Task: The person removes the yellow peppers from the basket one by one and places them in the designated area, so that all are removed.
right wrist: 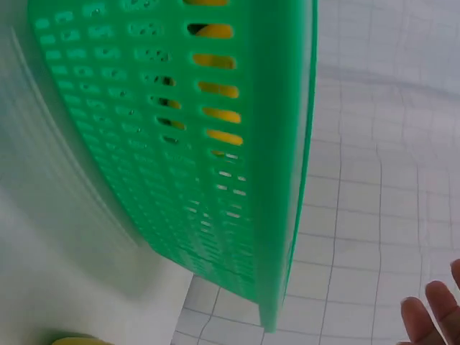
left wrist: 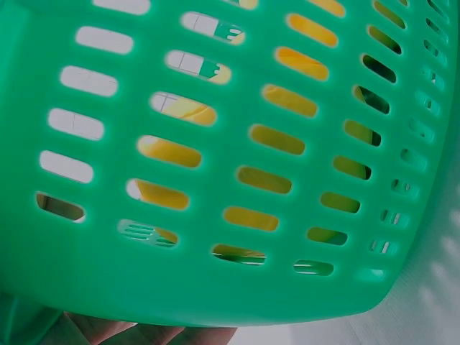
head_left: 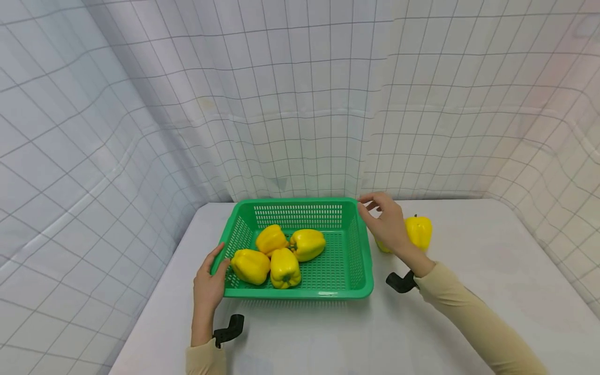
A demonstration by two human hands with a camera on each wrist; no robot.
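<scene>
- Nearest, a black wrist mount (head_left: 400,283) is carried on the right arm, just beside the green basket (head_left: 300,294); the rim could be snagged if that arm were swung left.
- The basket's side toward the left edge of the surface (head_left: 478,281) is gripped by the left hand (head_left: 209,286), rim pinched between thumb and fingers; if lifted from there alone, the basket could be tipped.
- Four yellow peppers (head_left: 285,268) are gathered inside, mostly left; by such a tilt they could be rolled toward the bare right side.
- Toward the surface's right edge, a loose pepper (head_left: 420,232) is partly hidden by the right arm; it could be toppled by a careless sweep.
- Farthest, near the surface's far edge, the right hand (head_left: 386,221) is held with fingers bent and slightly spread, nothing pinched; whether the rim is touched by the thumb cannot be told.
</scene>
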